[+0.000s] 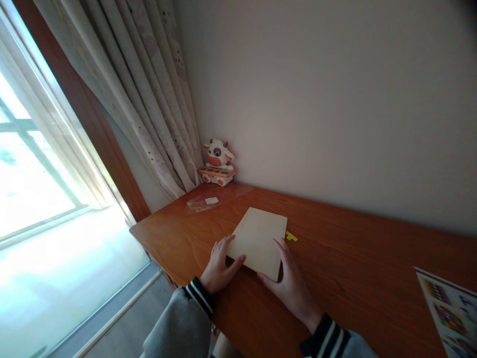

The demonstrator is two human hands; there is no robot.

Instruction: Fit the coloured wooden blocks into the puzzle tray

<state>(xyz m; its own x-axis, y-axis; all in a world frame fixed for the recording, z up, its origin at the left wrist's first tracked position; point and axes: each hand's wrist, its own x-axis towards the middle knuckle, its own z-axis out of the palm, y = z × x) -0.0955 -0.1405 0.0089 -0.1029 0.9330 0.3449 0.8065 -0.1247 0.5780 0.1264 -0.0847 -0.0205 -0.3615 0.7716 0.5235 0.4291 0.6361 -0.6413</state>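
A pale cream rectangular board (259, 236) lies over the brown wooden table, a blank face upward. At its near left corner, my left hand (221, 266) grips it, thumb at the near edge and fingers along the left side. My right hand (288, 286) holds the near right corner between thumb and fingers. Just past the board's right edge is a small flat yellow piece (291, 236) with a stepped outline. Whatever lies beneath the board is hidden.
A toy cow with a keyboard (217, 166) stands in the far corner by the curtain (149, 99). Clear plastic wrap (197, 203) with a white slip (211, 201) lies before it. A colourful printed sheet (450, 313) is at the right. The table's left edge faces the window.
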